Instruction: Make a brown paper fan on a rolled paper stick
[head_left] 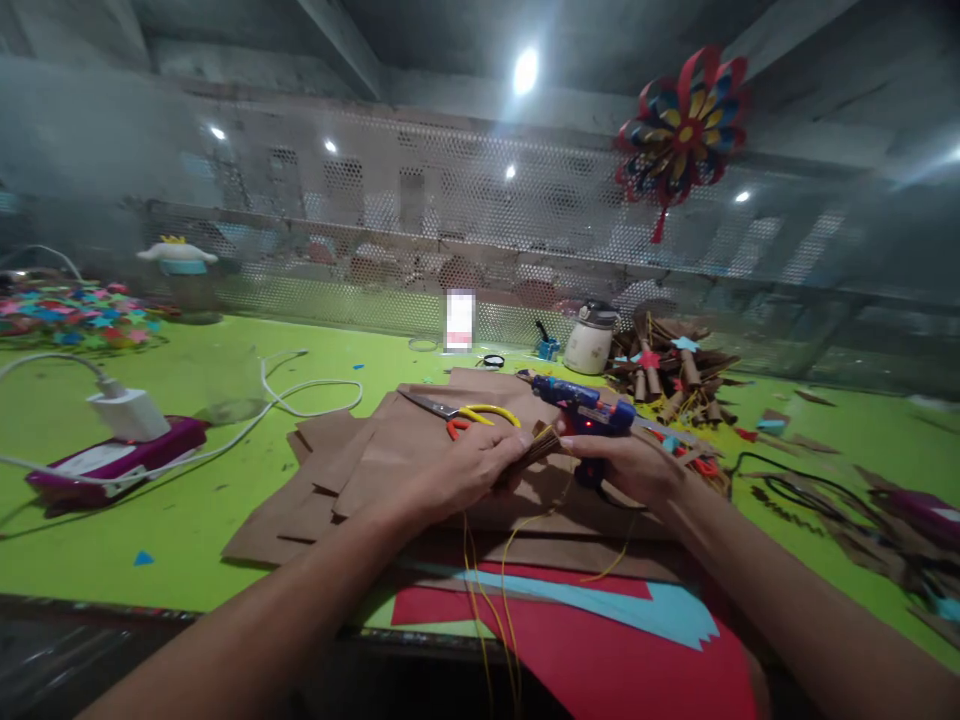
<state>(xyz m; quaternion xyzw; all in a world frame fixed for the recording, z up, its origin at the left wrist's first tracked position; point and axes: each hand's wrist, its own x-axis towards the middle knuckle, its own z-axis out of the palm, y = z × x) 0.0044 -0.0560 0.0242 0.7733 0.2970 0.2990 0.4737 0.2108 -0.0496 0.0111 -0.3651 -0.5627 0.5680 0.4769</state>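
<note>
My left hand is closed on a folded strip of brown paper, its layers pleated together. Yellow string trails down from around the paper, past the table edge. In my right hand is a dark blue glue gun, its nozzle pointing left and a small red light lit. The fingers of that hand cross the gun's handle and reach to the paper's right end; part of the grip is hidden. Just beyond my left hand, scissors with yellow and orange handles lie on stacked brown paper.
Red card and light blue strips lie under the brown paper at the front edge. Left stand a purple power strip and white charger. A white jug and finished-looking paper rolls are behind right. A black cable curls at right.
</note>
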